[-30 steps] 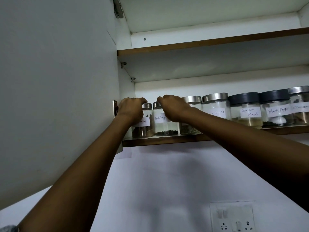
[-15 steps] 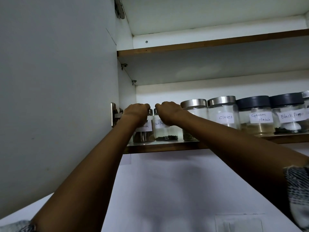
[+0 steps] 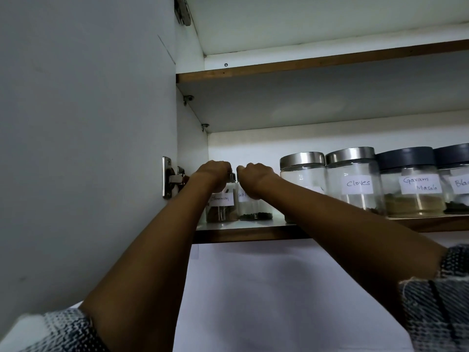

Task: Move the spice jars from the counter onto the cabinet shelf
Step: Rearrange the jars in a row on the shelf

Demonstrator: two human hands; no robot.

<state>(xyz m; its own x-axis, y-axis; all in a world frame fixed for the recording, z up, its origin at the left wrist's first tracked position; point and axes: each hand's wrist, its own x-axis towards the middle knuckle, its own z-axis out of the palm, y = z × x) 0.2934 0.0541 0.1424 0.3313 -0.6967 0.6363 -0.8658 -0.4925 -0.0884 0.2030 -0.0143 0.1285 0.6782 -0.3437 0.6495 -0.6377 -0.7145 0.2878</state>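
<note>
Overhead, left hand (image 3: 212,171) grips cinnamon jar (image 3: 221,207) top, right hand (image 3: 256,175) grips pepper jar (image 3: 253,208), both on wood-edged shelf (image 3: 248,235).

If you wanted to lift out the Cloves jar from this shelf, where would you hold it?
Probably by the steel lid of the Cloves jar, coming from the open front. It stands upright with jars close on both sides, so the glass flanks look hard to reach, while the lid's front and top are exposed.

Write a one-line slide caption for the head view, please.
Left hand on the cinnamon jar and right hand on the pepper jar, both standing on the shelf.
</note>
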